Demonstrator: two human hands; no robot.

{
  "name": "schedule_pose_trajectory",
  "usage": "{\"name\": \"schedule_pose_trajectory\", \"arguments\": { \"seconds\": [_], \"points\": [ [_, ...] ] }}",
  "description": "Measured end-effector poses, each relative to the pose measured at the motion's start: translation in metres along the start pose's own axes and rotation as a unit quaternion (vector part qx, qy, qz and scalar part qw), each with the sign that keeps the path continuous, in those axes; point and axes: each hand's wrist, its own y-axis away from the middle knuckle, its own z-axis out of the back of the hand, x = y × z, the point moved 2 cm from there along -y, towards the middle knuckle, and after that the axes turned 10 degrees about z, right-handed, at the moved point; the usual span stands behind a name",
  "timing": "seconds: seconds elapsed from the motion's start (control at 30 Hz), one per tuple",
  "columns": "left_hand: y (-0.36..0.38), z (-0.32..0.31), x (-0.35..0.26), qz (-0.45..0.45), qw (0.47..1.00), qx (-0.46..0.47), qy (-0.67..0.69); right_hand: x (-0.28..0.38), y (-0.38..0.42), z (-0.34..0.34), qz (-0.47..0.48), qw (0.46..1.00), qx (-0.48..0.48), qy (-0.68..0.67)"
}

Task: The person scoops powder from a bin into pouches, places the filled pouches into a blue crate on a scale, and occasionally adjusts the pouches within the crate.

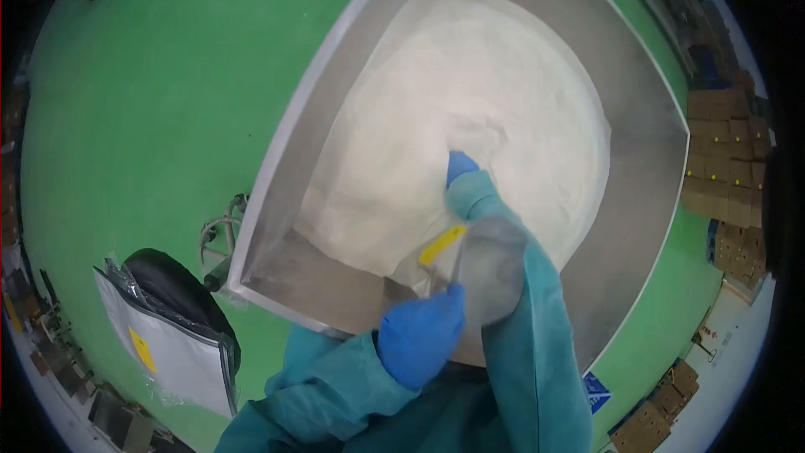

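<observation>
My left hand (422, 335), in a blue glove, is closed on the edge of a clear plastic bag (492, 268) with a yellow label (442, 245). The bag hangs over the near side of a large metal bin (646, 109), partly in front of my right forearm. White powder (436, 75) covers much of the bin's floor. My right hand (460, 166), also gloved in blue, reaches down to the powder beside a shallow hollow. It looks closed, but its fingertips and anything in them are hidden.
On the left, a white packet (172, 352) with a yellow label lies against a round black seat (184, 285). Metal tubing with a caster (220, 239) stands beside the bin's left wall. Cardboard boxes (725, 155) are stacked at the right. The floor (168, 117) is green.
</observation>
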Motion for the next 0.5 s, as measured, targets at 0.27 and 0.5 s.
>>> {"name": "schedule_pose_trajectory", "arguments": {
  "seconds": [0.27, 0.5],
  "points": [
    [-0.027, -0.001, 0.005, 0.119, 0.990, -0.017, 0.074, -0.054, 0.040, 0.120, -0.098, 0.993, -0.052, 0.046],
    [-0.049, -0.020, -0.004, 0.130, 0.983, -0.081, 0.098, 0.061, 0.074, 0.356, -0.062, 0.977, 0.037, 0.201]
  ]
}}
